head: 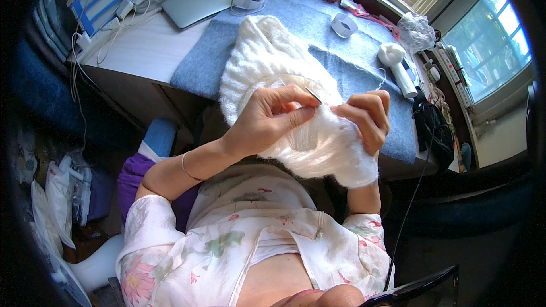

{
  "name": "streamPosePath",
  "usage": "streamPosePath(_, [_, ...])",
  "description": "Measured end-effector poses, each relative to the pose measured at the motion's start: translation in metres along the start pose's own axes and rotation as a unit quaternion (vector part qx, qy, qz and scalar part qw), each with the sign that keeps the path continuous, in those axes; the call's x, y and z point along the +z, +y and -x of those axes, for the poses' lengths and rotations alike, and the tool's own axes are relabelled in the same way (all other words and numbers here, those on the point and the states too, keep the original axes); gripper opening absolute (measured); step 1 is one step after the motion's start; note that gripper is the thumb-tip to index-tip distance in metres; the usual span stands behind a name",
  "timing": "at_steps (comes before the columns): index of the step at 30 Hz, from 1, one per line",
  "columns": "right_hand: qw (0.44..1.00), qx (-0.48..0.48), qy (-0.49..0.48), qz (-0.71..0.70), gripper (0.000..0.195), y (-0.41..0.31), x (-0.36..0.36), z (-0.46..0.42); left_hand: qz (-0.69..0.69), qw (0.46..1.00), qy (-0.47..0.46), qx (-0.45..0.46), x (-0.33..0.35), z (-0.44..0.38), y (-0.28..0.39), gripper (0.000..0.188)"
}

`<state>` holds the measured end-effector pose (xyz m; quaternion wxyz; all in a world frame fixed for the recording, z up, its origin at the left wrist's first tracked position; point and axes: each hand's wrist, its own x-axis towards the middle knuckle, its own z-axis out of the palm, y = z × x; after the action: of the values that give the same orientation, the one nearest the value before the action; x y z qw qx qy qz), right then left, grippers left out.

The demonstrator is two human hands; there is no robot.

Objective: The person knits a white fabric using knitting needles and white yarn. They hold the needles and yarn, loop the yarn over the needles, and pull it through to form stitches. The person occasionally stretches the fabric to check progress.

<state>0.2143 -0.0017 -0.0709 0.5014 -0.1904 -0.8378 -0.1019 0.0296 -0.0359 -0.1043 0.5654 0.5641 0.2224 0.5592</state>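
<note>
White fluffy knitting [277, 55] spreads from the blue cloth on the desk down over the desk's front edge, in front of my chest. My left hand [273, 115] pinches a metal knitting needle [313, 95] between thumb and forefinger, its pointed tip showing above the fingers. Close by on the right, my right hand [367, 117] has its fingers curled at the edge of the knitting, and the fabric hangs over its wrist. Whether it also holds a needle is hidden. A thin white yarn [381, 81] runs across the cloth near my right hand.
On the blue cloth [196, 68] lie a white paper ring [344, 25] and a white handheld fan [403, 76]. A closed silver laptop [196, 6] and tangled cables are at the back left. A black bag [433, 130] sits at the right, with a dark cord hanging down.
</note>
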Motion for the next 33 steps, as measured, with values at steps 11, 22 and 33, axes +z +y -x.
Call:
streamPosePath(11, [0.999, 0.005, -0.039, -0.03, 0.047, 0.007, -0.002, 0.002, 0.006, 0.996, -0.031, -0.083, 0.001, 0.0, 0.0, 0.015])
streamPosePath(22, [0.999, -0.021, 0.009, 0.029, 0.037, -0.004, -0.002, 0.002, 0.088, 0.995, 0.024, -0.032, -0.008, -0.002, 0.004, 0.016])
streamPosePath(33, [0.999, 0.01, 0.045, 0.021, 0.032, -0.008, -0.007, 0.006, 0.074, 0.997, -0.017, -0.022, 0.0, 0.001, 0.018, 0.016])
